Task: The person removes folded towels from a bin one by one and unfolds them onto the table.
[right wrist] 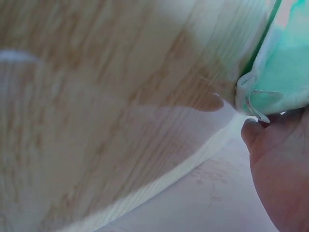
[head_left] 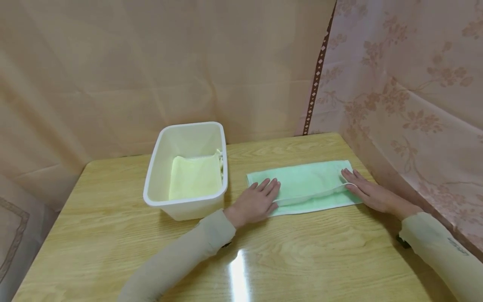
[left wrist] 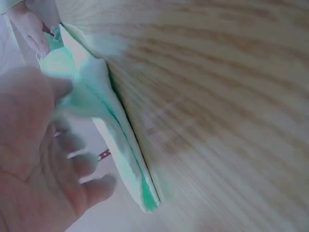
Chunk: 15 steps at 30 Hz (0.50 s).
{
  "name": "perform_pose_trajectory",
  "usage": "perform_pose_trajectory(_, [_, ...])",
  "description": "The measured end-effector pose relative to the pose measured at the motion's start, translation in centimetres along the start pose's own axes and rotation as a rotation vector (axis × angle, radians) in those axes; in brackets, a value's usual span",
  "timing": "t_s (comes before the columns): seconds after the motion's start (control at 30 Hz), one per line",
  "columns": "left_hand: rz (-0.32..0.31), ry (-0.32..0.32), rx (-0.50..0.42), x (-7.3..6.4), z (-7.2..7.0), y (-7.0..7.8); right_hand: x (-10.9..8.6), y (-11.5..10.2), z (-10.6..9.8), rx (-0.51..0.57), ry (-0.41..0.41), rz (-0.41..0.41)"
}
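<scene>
A light green towel [head_left: 305, 180] with pale edging lies folded in a long strip on the table, one layer's edge standing slightly raised along its middle. My left hand [head_left: 258, 199] rests at the towel's left end, fingers straight and a little spread. In the left wrist view, the raised layer of the towel [left wrist: 84, 96] meets this hand near its thumb side. At the other end my right hand [head_left: 370, 193] touches the towel with extended fingers. The right wrist view shows a small white loop [right wrist: 258, 104] on the towel's corner beside that hand; its other fingers are mostly hidden.
Left of the towel stands a white plastic bin [head_left: 188, 203], with a folded pale yellow cloth [head_left: 196, 178] inside. The wooden table [head_left: 113, 235] meets a beige curtain [head_left: 151, 75] behind and a flowered pink curtain [head_left: 415, 105] along the right.
</scene>
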<state>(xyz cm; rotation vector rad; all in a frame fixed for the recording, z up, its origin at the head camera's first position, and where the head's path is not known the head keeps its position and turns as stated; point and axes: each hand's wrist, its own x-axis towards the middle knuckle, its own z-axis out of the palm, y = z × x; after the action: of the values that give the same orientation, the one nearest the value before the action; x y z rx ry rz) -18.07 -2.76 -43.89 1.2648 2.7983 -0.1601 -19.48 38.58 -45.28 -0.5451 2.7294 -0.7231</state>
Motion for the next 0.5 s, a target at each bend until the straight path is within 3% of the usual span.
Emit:
perform_pose_trajectory(0.2, [0.024,-0.147,-0.046,-0.4,0.2,0.1,-0.2,0.0,0.1,0.004,-0.047,0.048])
perform_pose_trajectory(0.5, [0.054,-0.161,-0.035,-1.2,0.2,0.9,-1.5,-0.6,0.0,0.024,-0.089,0.03])
